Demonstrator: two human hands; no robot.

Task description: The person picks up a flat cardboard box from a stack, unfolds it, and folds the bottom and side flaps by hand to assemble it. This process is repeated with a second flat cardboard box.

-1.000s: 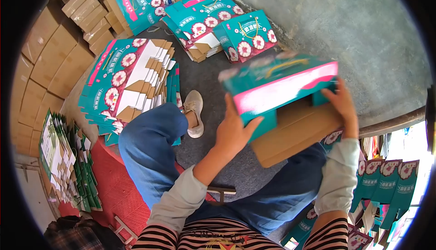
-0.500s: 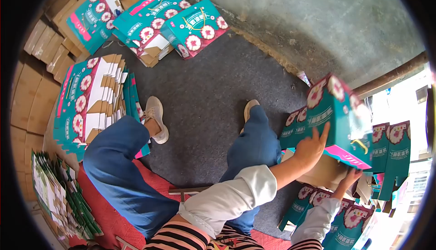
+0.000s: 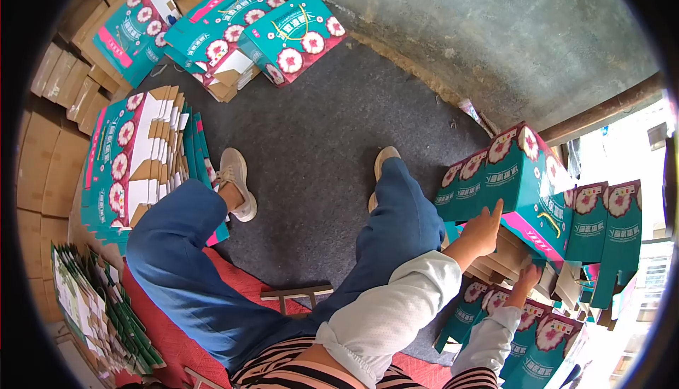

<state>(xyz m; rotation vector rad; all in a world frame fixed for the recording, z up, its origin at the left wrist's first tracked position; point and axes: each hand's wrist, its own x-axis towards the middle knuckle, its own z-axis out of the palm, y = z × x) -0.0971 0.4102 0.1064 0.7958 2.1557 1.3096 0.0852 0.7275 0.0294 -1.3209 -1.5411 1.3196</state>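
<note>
A teal gift box (image 3: 541, 198) with a pink band, flower pictures and a yellow cord handle stands at the right, up against similar boxes in a row. My left hand (image 3: 483, 232) is at its near lower edge, index finger stretched out along the teal side. Just below the pink band is my right hand (image 3: 526, 277), fingers apart and close to the box's bottom edge, beside brown cardboard flaps (image 3: 506, 251). Neither hand is wrapped round the box.
More teal boxes (image 3: 544, 343) stand at lower right, others (image 3: 605, 223) farther right. Flattened boxes (image 3: 120, 159) are stacked at left, with several more (image 3: 293, 35) by the wall. Green-edged cartons (image 3: 106, 318) lie at lower left. Brown cartons (image 3: 46, 166) line the left side.
The gift box has moved down and slightly left, from a tilted position into line with the row. Both hands followed; the right hand has come off its lower edge.
</note>
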